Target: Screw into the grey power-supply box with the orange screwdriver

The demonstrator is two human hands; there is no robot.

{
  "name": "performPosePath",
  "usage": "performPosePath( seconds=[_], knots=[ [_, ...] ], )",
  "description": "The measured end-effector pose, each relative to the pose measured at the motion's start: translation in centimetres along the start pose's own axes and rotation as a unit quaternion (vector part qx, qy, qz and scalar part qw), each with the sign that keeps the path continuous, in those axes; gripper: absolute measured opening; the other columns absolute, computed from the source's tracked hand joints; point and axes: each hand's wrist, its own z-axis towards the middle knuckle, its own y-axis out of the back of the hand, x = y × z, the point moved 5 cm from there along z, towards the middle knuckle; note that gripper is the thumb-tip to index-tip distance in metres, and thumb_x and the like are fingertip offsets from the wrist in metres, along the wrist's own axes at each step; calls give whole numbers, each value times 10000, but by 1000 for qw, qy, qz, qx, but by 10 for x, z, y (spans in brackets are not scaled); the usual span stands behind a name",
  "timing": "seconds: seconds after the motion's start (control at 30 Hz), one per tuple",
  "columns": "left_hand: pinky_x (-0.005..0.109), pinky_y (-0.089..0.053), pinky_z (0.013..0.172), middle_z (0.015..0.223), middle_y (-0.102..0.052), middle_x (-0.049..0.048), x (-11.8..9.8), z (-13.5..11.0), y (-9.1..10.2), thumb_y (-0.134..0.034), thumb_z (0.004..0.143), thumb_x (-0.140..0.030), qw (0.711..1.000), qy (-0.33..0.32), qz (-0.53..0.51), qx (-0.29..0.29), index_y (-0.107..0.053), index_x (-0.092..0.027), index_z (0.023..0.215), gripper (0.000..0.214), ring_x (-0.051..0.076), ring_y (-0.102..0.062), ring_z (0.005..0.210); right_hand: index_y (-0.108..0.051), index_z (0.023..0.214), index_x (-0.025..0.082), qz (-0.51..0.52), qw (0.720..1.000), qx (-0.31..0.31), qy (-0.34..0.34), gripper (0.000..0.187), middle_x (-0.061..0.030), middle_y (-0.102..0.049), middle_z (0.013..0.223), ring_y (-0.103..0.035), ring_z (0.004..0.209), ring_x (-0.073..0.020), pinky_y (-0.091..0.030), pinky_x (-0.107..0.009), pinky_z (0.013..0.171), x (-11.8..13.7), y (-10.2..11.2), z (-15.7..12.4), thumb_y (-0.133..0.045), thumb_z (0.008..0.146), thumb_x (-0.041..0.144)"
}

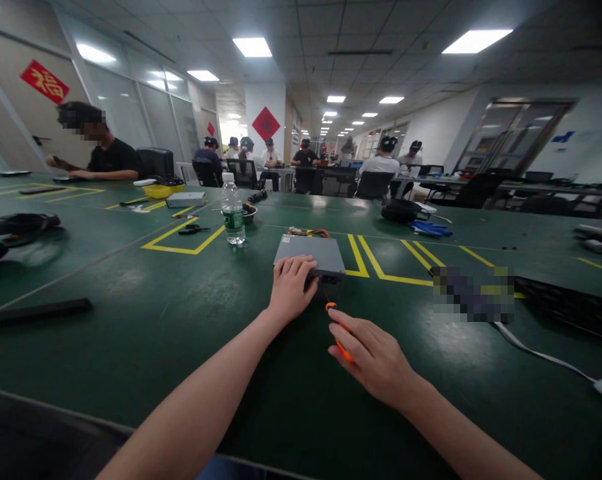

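A grey metal power supply unit [317, 252] sits on the green table, with a bundle of coloured wires at its far side. My left hand [295, 283] grips its near left part, fingers over the top and thumb against the front face. In my right hand [373, 350] is a screwdriver with an orange handle [345, 348]. Its thin shaft points at the front face, close to the dark socket there; whether the tip touches a screw is too small to tell.
A water bottle [233, 212] stands left of the unit, before a small bowl [251, 215]. Blue gloves [431, 229] and a black case [401, 211] lie at the back right. A black bar [35, 312] is at left. A person [111, 157] sits across the table.
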Motion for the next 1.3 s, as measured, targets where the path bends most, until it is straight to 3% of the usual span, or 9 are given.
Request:
performPosePath(
  seconds=[0.53,0.8,0.93,1.03,1.2,1.3],
  knots=[
    [367,-243,1023,1211,-553,-7,0,0,0,-507,818,-262,1000,-2,-1,2,-500,-260,1076,258,162,-436,1159,-511,1047,104,1,1000,1,-9,220,-177,-592,1075,-602,931,-200,-534,-309,735,-1,-2,-1,-509,839,175],
    [374,-245,1025,1218,-549,3,1,0,-1,-503,819,-269,1000,-1,4,5,-503,-261,1077,258,174,-437,1160,-481,1170,144,27,995,95,-9,346,-204,-500,1209,-556,1041,-248,-516,-361,766,10,-6,1,-428,865,297],
    [376,-243,1028,1218,-547,1,0,0,0,-505,818,-266,1000,-1,7,6,-503,-264,1080,262,172,-435,1162,-495,1069,138,46,998,37,-24,281,-175,-570,1111,-609,897,-204,-524,-328,710,7,-5,-1,-496,843,305],
    [375,-247,1025,1217,-548,3,0,0,0,-497,822,-266,1000,-1,6,4,-504,-262,1080,258,173,-435,1162,-467,1029,140,77,995,10,-58,291,-168,-580,1092,-602,933,-209,-530,-330,727,2,-5,-3,-531,830,342],
    [370,-243,1029,1206,-556,-2,-1,0,1,-509,815,-259,1000,-5,5,-1,-506,-258,1074,259,168,-438,1158,-455,1171,160,82,990,103,-48,352,-183,-498,1211,-562,1035,-229,-523,-339,759,7,-9,0,-452,868,341],
    [381,-250,1025,1209,-554,5,-1,0,0,-513,814,-267,1000,-5,6,2,-508,-259,1081,267,178,-438,1159,-488,1147,169,62,993,96,-22,308,-173,-521,1190,-588,981,-213,-518,-327,749,10,-9,1,-451,868,295]
  ],
)
